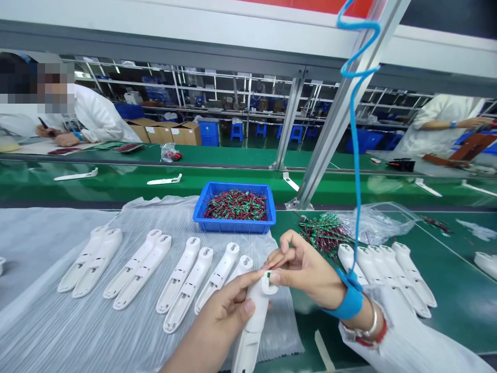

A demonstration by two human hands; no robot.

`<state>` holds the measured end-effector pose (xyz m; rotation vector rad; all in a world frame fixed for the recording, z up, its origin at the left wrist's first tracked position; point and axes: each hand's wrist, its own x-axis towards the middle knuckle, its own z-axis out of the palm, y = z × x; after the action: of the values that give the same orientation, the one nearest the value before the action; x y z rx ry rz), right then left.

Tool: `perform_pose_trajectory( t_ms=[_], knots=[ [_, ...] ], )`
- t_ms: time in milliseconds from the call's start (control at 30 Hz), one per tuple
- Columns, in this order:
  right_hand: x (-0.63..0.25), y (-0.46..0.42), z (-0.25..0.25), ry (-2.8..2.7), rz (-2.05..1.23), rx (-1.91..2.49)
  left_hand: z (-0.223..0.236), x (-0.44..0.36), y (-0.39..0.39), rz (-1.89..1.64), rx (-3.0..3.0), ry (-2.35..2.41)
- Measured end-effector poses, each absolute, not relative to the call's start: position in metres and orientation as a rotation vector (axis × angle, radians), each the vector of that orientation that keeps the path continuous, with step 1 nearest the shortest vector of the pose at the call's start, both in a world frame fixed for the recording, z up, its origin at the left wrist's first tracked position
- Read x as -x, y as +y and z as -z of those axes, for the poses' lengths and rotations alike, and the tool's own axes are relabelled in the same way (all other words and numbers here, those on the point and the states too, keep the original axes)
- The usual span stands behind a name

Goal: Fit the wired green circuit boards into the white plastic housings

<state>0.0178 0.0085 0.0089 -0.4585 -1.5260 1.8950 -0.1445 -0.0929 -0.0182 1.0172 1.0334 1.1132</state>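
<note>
My left hand [227, 313] is closed round a white plastic housing [257, 311], tilted with its hooked head end up. At an opening in that head sits a small green circuit board [268, 275]. The thumb of my right hand [301, 264] presses on the board, with the fingers pinched behind it; a bit of red wire shows by the fingertips. A blue wrist strap [347, 303] with a coiled cord is on my right wrist. Several similar white housings [190, 290] lie in pairs on the sheet to the left.
A blue tray [235, 227] of wired green boards stands behind my hands. More boards [324, 233] are heaped at the right, near several housings [407, 280]. A metal post [334, 109] rises beyond. White parts [165, 180] lie on the green belt. Two people work across it.
</note>
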Motion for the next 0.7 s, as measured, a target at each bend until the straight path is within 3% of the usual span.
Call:
perform_pose_trajectory(
  t_ms=[200, 333, 433, 700],
  knots=[
    [-0.036, 0.006, -0.004, -1.575, -1.619, 0.619, 0.034, 0.133, -0.086, -1.039, -1.211, 1.15],
    [-0.079, 0.049, 0.008, -1.967, -1.316, 0.975, 0.053, 0.15, -0.07, -0.683, -1.855, 1.985],
    [-0.11, 0.081, 0.025, -2.235, -0.955, 1.307, 0.075, 0.163, -0.059, -0.51, -1.981, 2.371],
    [-0.133, 0.107, 0.047, -2.381, -0.524, 1.583, 0.084, 0.156, -0.057, -0.488, -2.147, 2.272]
  ],
)
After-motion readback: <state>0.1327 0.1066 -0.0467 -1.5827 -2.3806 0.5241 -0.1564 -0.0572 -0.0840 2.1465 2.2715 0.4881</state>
